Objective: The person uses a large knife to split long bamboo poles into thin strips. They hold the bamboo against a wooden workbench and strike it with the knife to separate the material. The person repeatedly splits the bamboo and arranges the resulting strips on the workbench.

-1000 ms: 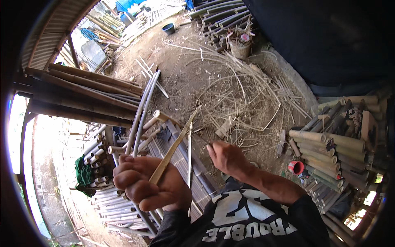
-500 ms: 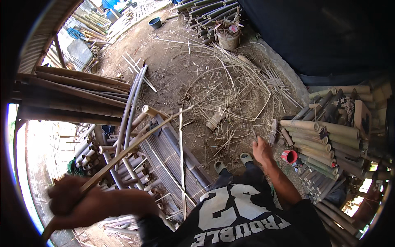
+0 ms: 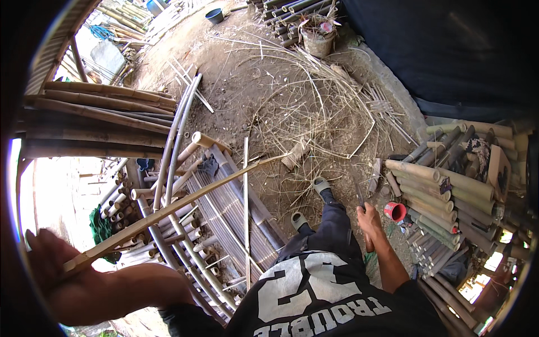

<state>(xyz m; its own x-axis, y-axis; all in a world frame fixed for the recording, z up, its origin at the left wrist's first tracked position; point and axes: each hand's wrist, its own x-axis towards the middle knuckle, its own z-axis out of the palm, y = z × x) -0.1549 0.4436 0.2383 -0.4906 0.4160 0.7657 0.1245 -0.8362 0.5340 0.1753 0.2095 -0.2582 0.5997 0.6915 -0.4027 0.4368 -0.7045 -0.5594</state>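
Note:
A long split bamboo strip [image 3: 191,196] runs slantwise across the view. Its near end sits in my left hand [image 3: 84,286], at the far lower left, with the fingers partly raised around it. The strip's far tip reaches a short bamboo piece [image 3: 296,154] lying on the ground; whether they touch, I cannot tell. On the right, my right hand [image 3: 369,221] is wrapped round the handle of a knife [image 3: 359,192], its blade pointing away from me and the brown handle end showing below the fist.
Thin bamboo shavings [image 3: 314,121] litter the dirt. Beside my legs stands a slatted bamboo bench [image 3: 224,208]. Cut bamboo poles [image 3: 421,185] are stacked at right, near a red container [image 3: 395,212]. More poles [image 3: 101,123] lie at left; a dark bucket [image 3: 214,16] stands far off.
My left hand has moved down and left, its fingers less closed. The strip's far tip now reaches the short bamboo piece. My right hand has come slightly nearer, and one foot has stepped forward.

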